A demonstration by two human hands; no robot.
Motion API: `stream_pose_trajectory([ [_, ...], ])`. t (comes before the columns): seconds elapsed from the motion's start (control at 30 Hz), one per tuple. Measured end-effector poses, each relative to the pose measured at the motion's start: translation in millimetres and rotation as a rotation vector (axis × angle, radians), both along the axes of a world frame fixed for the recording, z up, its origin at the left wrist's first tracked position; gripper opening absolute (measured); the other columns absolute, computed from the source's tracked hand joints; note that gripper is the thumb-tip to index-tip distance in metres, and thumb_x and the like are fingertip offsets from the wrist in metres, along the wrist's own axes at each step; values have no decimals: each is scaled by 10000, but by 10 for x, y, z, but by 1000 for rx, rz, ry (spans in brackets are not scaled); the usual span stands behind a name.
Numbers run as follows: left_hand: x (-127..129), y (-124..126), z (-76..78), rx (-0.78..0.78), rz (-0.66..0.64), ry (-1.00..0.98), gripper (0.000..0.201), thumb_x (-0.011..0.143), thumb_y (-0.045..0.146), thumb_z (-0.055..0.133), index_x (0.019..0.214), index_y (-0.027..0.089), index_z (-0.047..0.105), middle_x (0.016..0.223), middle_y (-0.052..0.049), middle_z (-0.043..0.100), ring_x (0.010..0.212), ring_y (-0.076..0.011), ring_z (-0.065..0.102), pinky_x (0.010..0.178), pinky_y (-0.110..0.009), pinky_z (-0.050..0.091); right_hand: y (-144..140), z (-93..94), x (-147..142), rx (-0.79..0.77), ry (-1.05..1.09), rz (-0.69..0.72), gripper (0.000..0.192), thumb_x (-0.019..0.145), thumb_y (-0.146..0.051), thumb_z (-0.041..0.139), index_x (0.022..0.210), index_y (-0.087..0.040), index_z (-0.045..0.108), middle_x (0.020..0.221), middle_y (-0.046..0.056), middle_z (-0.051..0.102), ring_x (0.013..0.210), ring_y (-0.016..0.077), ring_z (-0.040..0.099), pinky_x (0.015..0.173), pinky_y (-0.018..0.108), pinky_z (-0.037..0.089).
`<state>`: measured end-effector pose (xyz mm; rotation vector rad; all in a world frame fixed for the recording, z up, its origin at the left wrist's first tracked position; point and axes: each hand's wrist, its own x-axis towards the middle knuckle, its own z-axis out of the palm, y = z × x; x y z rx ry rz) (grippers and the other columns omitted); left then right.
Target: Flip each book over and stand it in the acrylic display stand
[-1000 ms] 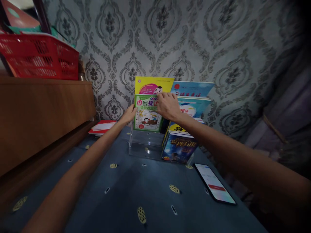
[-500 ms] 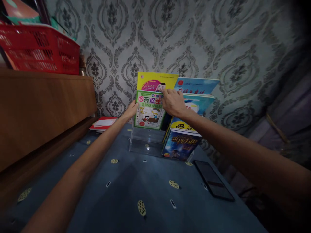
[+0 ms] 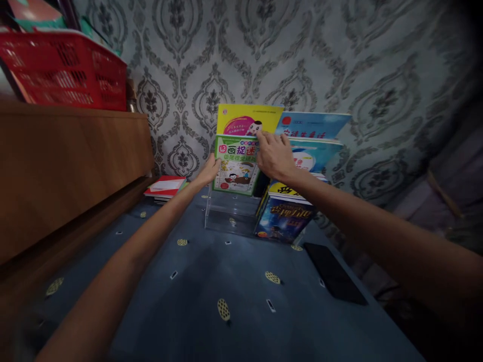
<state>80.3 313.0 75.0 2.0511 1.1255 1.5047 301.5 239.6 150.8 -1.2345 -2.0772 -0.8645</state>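
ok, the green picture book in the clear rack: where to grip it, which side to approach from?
Probably by its top corners, coming from the front and above. The green book stands upright in the clear rack, its lower edge in a slot and a yellow book close behind, so only the top and side edges are free. The left hand is at its left edge, the right hand at its top right corner.

A tiered display stand [image 3: 230,213] sits on the table [image 3: 211,281] against the wall [image 3: 302,60]. Booklets stand in its tiers, one behind another, in two columns side by side. The left hand [image 3: 211,171] touches the left edge of a booklet [image 3: 236,168] in the left column; the right hand [image 3: 275,157] rests on its top right corner. A second booklet [image 3: 245,118] stands directly behind it. A phone [image 3: 334,274] lies flat on the table, before and right of the stand. A stack of books [image 3: 164,187] lies left of the stand, beside a cabinet [image 3: 71,171]. A basket [image 3: 64,70] sits on the cabinet.
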Motion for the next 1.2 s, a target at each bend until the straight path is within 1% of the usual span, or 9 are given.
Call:
stream_pose_trajectory([
  [0.13,-58,-103,-49,10,100,120,210,988,252,443,1157,143,507,1222,-159,632,1198,-278,580,1089,-455,401,-33,-39,17,18,16,62,615,897,-157,440,1494,-32,364,1517,254,459,1396,395,423,1139,655,267],
  [0.27,-159,-160,-105,47,51,171,218,992,285,465,1160,149,498,1220,-155,638,1218,-268,577,1097,-443,396,-144,-50,4,-21,50,74,570,958,-198,411,1512,-80,343,1552,220,431,1427,364,390,1144,643,257],
  [0.4,-233,-110,-165,89,16,207,267,1012,384,472,1135,149,496,1162,-134,645,1225,-272,577,1122,-484,365,-207,-17,-17,-113,53,26,570,990,-200,353,1517,1,277,1595,235,353,1470,327,321,1174,623,204],
  [0.63,-271,-73,-215,206,-50,211,351,1018,488,461,1170,173,489,1174,-110,640,1224,-271,590,1125,-537,371,-82,-63,95,-85,129,109,633,920,-278,487,1526,-318,307,1595,21,403,1482,259,320,1238,607,187],
  [0.77,-301,-135,-265,223,-16,220,449,1015,507,450,1289,152,434,1248,-157,623,1208,-272,603,1095,-512,417,-72,-143,140,-34,138,180,586,972,-282,413,1534,-166,292,1603,115,385,1498,273,287,1215,650,143],
  [0.83,-345,-164,-363,231,29,209,479,1013,493,451,1336,142,412,1294,-178,598,1229,-272,588,1093,-486,420,-73,-195,151,18,128,212,573,993,-270,390,1530,-107,276,1607,154,370,1502,277,269,1199,661,140],
  [0.97,-531,-248,-716,181,151,227,419,1023,412,422,1348,149,434,1316,-176,583,1208,-259,595,1064,-453,444,-135,-272,159,92,150,279,530,1023,-281,346,1537,-167,286,1592,123,399,1516,272,241,1200,662,148],
  [1.1,-832,-354,-1080,-38,467,596,360,998,267,443,1326,123,473,1343,-191,570,1290,-265,532,1104,-432,417,-359,-353,103,89,170,297,529,1010,-249,372,1535,-226,316,1584,98,411,1533,298,214,1214,656,156],
  [1.2,-1103,-383,-1234,-161,614,698,429,931,241,544,1327,85,491,1410,-259,513,1371,-362,450,1129,-551,361,-584,-565,-18,64,136,342,570,972,-199,425,1533,-240,330,1589,101,406,1516,308,270,1211,641,223],
])
